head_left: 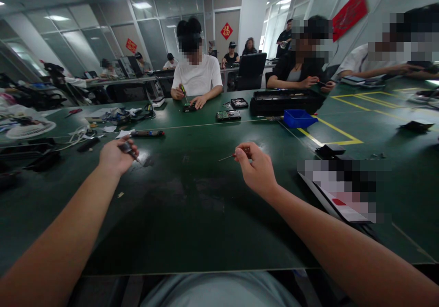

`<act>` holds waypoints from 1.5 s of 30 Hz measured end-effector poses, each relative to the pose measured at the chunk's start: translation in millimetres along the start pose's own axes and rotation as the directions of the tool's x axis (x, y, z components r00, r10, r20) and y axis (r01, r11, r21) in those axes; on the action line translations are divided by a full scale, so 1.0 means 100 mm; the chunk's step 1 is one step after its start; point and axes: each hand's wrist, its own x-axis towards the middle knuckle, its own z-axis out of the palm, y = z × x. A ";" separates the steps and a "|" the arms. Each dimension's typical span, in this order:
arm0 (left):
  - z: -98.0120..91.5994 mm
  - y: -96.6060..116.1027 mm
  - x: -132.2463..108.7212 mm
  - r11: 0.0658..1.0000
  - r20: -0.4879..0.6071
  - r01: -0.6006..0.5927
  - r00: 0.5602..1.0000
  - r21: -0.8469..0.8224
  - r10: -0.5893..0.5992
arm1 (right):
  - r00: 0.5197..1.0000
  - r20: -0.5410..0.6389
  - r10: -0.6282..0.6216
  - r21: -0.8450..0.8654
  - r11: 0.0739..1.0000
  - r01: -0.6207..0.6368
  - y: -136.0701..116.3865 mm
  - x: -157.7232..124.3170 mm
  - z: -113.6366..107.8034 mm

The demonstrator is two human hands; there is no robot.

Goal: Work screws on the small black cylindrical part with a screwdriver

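Observation:
My left hand (115, 157) is closed around a dark-handled screwdriver (127, 149), whose thin tip points down and right towards the green table (192, 234). Held in my right hand (257, 167) is a screwdriver (226, 157) with a reddish handle, its slim metal shaft pointing left. Both hands are above the table, well apart from each other. Just beyond my left hand lies a dark pen-like tool (148, 134) with a red end.
Across the table a person in white (197, 76) works on a small device. Opened hard drives (228, 115), a long black case (288, 101) and a blue bin (299, 118) stand ahead. Cables and parts (116, 115) clutter the left; a partly blurred booklet (329, 190) lies right.

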 end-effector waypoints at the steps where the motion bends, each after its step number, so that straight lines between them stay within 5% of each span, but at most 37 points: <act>1: 0.13 -0.05 -0.04 1.000 0.031 0.019 0.999 -0.005 -0.019 | 1.000 -0.004 -0.001 0.000 1.000 0.001 0.00 0.00 0.00; 5: 0.60 -0.27 -0.25 0.997 0.193 0.074 0.979 -0.020 -0.069 | 0.999 -0.049 0.010 -0.014 1.000 -0.011 0.01 0.01 0.01; 8: 0.86 -0.42 -0.51 0.993 0.408 0.117 0.906 0.014 -0.113 | 0.997 -0.070 0.020 -0.025 0.999 -0.022 0.01 0.02 0.00; 16: 1.15 -0.81 -1.16 0.987 0.679 0.109 0.716 0.119 -0.161 | 0.998 -0.050 0.022 -0.024 0.999 -0.024 -0.01 0.02 0.01; 20: 1.12 -1.03 -1.24 0.957 0.750 -0.124 0.650 0.263 -0.122 | 0.998 -0.047 0.033 -0.020 0.999 -0.034 0.00 0.01 0.01; 24: 1.04 -1.21 -1.21 0.803 0.809 -0.456 0.585 0.383 -0.054 | 0.998 -0.035 0.049 -0.025 0.998 -0.050 0.01 0.01 0.02; 34: 0.97 -1.37 -1.04 0.552 0.789 -0.719 0.591 0.422 0.167 | 0.994 0.059 0.087 -0.103 0.991 -0.080 0.01 0.02 0.02; 37: 0.96 -1.39 -1.00 0.522 0.755 -0.722 0.622 0.454 0.205 | 0.995 0.051 0.081 -0.107 0.991 -0.075 -0.02 0.02 -0.01; 41: 0.95 -1.40 -0.96 0.541 0.711 -0.684 0.672 0.489 0.208 | 0.998 0.035 0.048 0.080 0.996 -0.051 -0.02 -0.01 0.00; 45: 0.94 -1.39 -0.94 0.505 0.744 -0.738 0.620 0.446 0.249 | 0.998 0.015 0.063 0.228 0.971 -0.065 0.01 -0.04 0.03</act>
